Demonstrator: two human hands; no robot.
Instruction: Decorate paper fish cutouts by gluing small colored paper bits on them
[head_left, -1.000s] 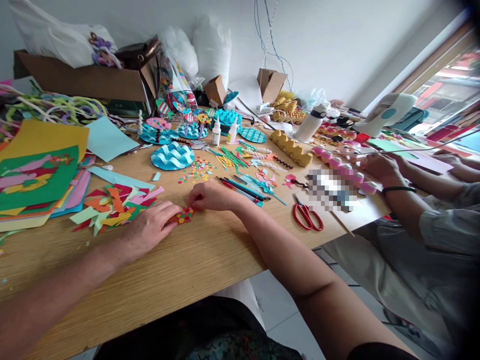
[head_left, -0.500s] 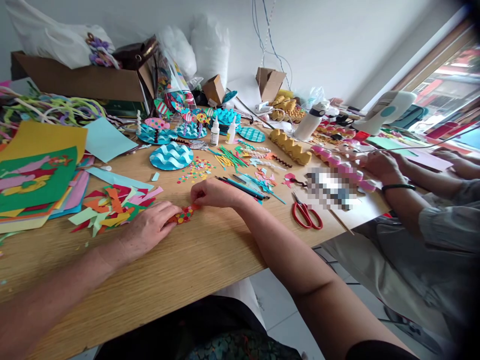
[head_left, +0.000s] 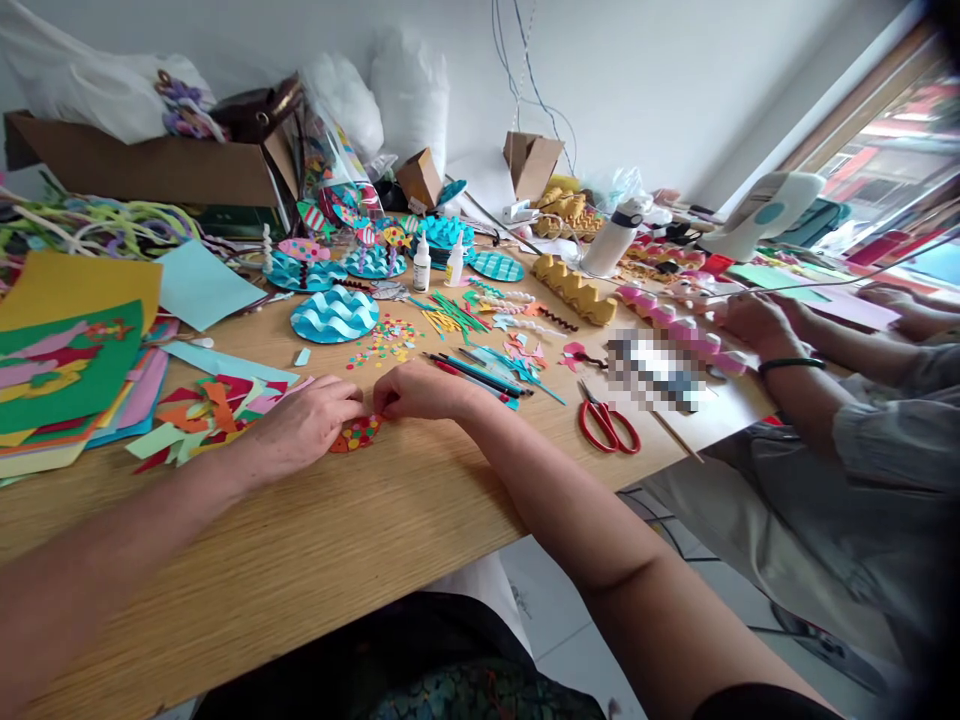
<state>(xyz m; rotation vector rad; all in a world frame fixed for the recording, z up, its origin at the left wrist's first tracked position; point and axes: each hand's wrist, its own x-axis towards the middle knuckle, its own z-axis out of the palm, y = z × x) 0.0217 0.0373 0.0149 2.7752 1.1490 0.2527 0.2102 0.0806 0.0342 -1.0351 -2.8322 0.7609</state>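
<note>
An orange-red paper cutout (head_left: 357, 436) with colored dots lies on the table between my hands. My left hand (head_left: 306, 424) lies over its left and upper part, fingers bent against it. From the other side, my right hand (head_left: 421, 390) is closed in a pinch at the cutout's right end, close to the left fingertips. Whatever sits between the right fingertips is mostly hidden. Just behind are loose paper dots (head_left: 386, 343) and a blue disc with wavy paper strips (head_left: 334, 316). Left of my left hand is a pile of paper scraps (head_left: 214, 415).
Red-handled scissors (head_left: 607, 425) and several pencils (head_left: 480, 375) lie to the right. Glue bottles (head_left: 422, 265) stand behind. Colored paper sheets (head_left: 75, 350) are stacked at left. Another person's hand (head_left: 761, 325) is by pink egg-carton strips (head_left: 679, 330).
My left hand has shifted its fingers up and over the cutout, nearer the right fingertips. The right hand still pinches at the cutout's right end. The view has turned slightly.
</note>
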